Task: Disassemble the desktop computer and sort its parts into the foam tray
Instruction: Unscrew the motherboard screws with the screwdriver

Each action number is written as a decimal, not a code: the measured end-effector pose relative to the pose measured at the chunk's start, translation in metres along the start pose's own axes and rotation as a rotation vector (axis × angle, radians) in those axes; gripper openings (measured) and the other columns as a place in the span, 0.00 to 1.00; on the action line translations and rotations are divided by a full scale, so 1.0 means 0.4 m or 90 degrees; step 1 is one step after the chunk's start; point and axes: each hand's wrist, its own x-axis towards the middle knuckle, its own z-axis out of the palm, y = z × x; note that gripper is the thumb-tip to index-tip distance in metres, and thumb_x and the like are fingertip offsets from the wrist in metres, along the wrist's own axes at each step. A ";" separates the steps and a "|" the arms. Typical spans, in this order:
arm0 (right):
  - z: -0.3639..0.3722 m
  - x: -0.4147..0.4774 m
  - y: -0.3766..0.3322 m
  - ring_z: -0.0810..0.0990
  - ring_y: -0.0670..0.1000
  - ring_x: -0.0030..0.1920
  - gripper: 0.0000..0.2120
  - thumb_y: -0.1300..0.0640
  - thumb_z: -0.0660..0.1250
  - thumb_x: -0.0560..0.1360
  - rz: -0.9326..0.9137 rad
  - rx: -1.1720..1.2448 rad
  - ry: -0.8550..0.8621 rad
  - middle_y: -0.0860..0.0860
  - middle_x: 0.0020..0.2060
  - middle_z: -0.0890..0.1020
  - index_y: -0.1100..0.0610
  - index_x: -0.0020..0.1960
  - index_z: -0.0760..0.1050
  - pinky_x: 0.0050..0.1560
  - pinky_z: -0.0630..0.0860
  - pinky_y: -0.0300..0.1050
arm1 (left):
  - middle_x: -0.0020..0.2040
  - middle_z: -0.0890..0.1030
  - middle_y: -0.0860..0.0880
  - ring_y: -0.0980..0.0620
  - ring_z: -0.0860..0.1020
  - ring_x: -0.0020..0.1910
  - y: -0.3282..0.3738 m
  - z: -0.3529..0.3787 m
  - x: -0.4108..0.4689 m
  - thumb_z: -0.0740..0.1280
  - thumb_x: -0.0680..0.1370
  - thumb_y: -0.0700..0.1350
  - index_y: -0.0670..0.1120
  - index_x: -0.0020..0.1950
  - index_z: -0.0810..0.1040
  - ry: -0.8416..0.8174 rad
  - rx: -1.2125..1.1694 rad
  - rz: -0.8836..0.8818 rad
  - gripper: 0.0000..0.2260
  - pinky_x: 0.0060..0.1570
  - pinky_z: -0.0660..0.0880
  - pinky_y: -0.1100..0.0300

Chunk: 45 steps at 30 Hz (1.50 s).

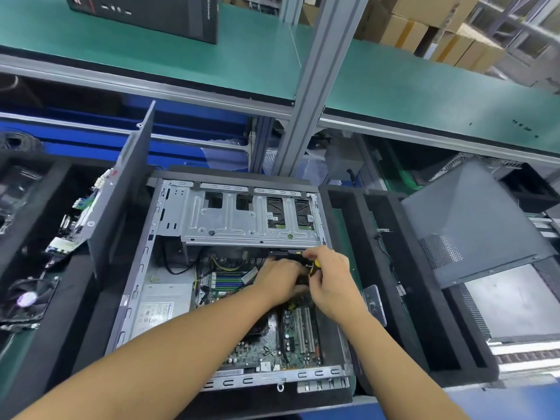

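Now both hands meet inside the open desktop computer case (pixel 169 237) lying on the desk between foam trays (pixel 375 268): the right hand (pixel 330 283) grips a yellow-handled screwdriver (pixel 315 265), the left hand (pixel 280 280) curled on a part over the motherboard (pixel 272 344)

Hidden under the left hand (pixel 280 278) and right hand (pixel 331 281): the part of the motherboard (pixel 272 341) they work on. Only a yellow-and-black bit of the tool (pixel 315 265) showing between the fingers (pixel 313 253). Too small to read: the power supply (pixel 163 307) label. Cut off at the top edge: the black tower (pixel 157 13).
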 end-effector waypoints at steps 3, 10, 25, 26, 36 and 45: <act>-0.001 -0.004 0.001 0.65 0.45 0.56 0.26 0.71 0.56 0.69 0.032 0.003 -0.043 0.46 0.56 0.76 0.54 0.63 0.73 0.59 0.65 0.38 | 0.54 0.82 0.58 0.50 0.79 0.55 -0.004 0.011 -0.001 0.64 0.78 0.56 0.56 0.51 0.82 0.023 -0.048 -0.002 0.09 0.55 0.68 0.50; 0.003 0.000 -0.023 0.70 0.56 0.50 0.11 0.60 0.69 0.69 0.011 -0.162 0.092 0.54 0.53 0.73 0.57 0.50 0.75 0.49 0.67 0.50 | 0.45 0.83 0.54 0.47 0.81 0.48 0.001 0.015 -0.004 0.62 0.75 0.55 0.52 0.40 0.75 0.069 -0.036 -0.015 0.09 0.47 0.65 0.52; 0.002 -0.004 -0.005 0.70 0.47 0.55 0.17 0.68 0.64 0.74 0.018 -0.008 0.045 0.40 0.49 0.72 0.52 0.58 0.76 0.57 0.65 0.46 | 0.60 0.82 0.55 0.49 0.78 0.59 -0.039 -0.004 -0.027 0.61 0.78 0.46 0.56 0.61 0.81 -0.025 0.103 -0.008 0.15 0.71 0.57 0.47; 0.002 -0.005 -0.006 0.68 0.45 0.56 0.19 0.68 0.63 0.73 0.024 -0.017 0.045 0.39 0.49 0.72 0.51 0.58 0.77 0.57 0.61 0.43 | 0.60 0.82 0.55 0.49 0.78 0.59 -0.039 -0.004 -0.028 0.61 0.78 0.46 0.56 0.61 0.81 -0.026 0.099 -0.014 0.15 0.71 0.56 0.47; 0.003 -0.007 -0.018 0.69 0.50 0.44 0.05 0.53 0.69 0.76 0.019 -0.090 0.105 0.44 0.35 0.71 0.49 0.51 0.81 0.45 0.68 0.47 | 0.55 0.83 0.55 0.49 0.79 0.55 -0.039 0.001 -0.033 0.61 0.77 0.46 0.54 0.57 0.82 -0.016 0.092 -0.040 0.13 0.71 0.58 0.47; 0.003 -0.011 -0.013 0.72 0.52 0.63 0.15 0.67 0.69 0.75 -0.008 -0.018 0.123 0.54 0.63 0.75 0.63 0.61 0.76 0.64 0.70 0.46 | 0.58 0.82 0.55 0.50 0.79 0.57 -0.040 0.001 -0.033 0.60 0.79 0.47 0.56 0.58 0.82 -0.026 0.090 -0.028 0.14 0.72 0.56 0.47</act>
